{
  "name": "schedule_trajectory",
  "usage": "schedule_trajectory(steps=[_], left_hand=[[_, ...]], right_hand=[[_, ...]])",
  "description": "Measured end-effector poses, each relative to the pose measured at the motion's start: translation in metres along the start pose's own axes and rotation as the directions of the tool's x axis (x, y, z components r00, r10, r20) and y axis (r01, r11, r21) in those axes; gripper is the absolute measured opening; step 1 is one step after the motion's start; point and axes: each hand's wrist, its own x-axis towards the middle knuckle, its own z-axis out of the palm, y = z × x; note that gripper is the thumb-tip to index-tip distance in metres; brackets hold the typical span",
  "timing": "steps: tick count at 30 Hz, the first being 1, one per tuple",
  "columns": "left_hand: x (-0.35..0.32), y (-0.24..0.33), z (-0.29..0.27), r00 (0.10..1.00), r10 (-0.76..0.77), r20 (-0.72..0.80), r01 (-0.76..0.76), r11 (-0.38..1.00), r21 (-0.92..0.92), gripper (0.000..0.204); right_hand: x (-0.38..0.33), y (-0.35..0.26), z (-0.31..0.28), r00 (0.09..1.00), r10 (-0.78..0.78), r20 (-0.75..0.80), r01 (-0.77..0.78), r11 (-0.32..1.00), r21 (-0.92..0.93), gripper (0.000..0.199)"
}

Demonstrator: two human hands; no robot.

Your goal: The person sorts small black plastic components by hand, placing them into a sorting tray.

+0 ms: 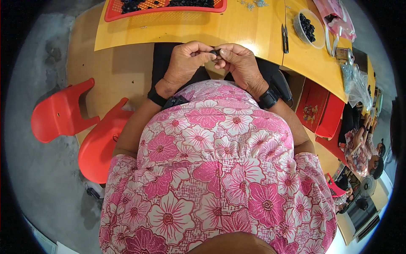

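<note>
A pink and white floral blouse (215, 169) filled the nearest part of the view, worn by the person whose forearms were raised in front of the chest. Black bands were seen on both wrists, one on the left wrist (157, 97) and a watch-like one on the right wrist (268, 98). Just beyond, the left hand (186, 61) and the right hand (239, 61) were brought together over the lap, at the near edge of the yellow wooden table (245, 29). A small black part (215, 52) was pinched between the fingertips of both hands, the fingers of each being curled closed around it; its exact shape could not be made out. To the person's left, two red plastic chairs (63, 112) were set on the grey concrete floor (38, 169), one close beside the person and one further out. On the table, a small black clipper-like tool (285, 38) was laid near the right hand, and past it a clear round bowl (315, 36) holding small black pieces was placed. At the table's far edge, a red mesh tray (165, 9) loaded with more black pieces was seen, and a few tiny pale parts (253, 5) were scattered beside it. Pink plastic bags (338, 17) and clear plastic bags (357, 84) were piled along the table's right side. A red carton (313, 106) was stowed under the table, and further off to the right other people (359, 148) were seated.
</note>
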Motion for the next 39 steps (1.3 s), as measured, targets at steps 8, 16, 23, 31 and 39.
schedule_trajectory(steps=[8, 16, 23, 31, 39], left_hand=[[0.0, 0.001, 0.0, 0.999, 0.031, -0.012, -0.03, 0.998, 0.062, 0.012], [-0.002, 0.007, -0.002, 0.995, 0.097, 0.012, -0.098, 0.986, 0.136, 0.015], [-0.002, 0.007, -0.002, 0.991, 0.132, 0.006, -0.13, 0.972, 0.196, 0.015], [-0.003, 0.004, 0.002, 0.999, 0.038, 0.017, -0.039, 0.998, 0.047, 0.019], [-0.004, 0.003, 0.003, 0.996, -0.078, 0.049, 0.083, 0.99, -0.112, 0.025]], right_hand=[[0.003, 0.004, -0.007, 0.994, 0.016, 0.111, -0.025, 0.996, 0.083, 0.019], [0.002, 0.0, -0.013, 0.955, 0.153, 0.254, -0.165, 0.986, 0.025, 0.026], [0.004, 0.008, -0.018, 0.94, 0.161, 0.302, -0.183, 0.982, 0.049, 0.031], [0.005, 0.01, -0.019, 0.945, 0.159, 0.287, -0.219, 0.957, 0.192, 0.028], [0.004, 0.008, -0.018, 0.942, 0.151, 0.299, -0.229, 0.943, 0.243, 0.026]])
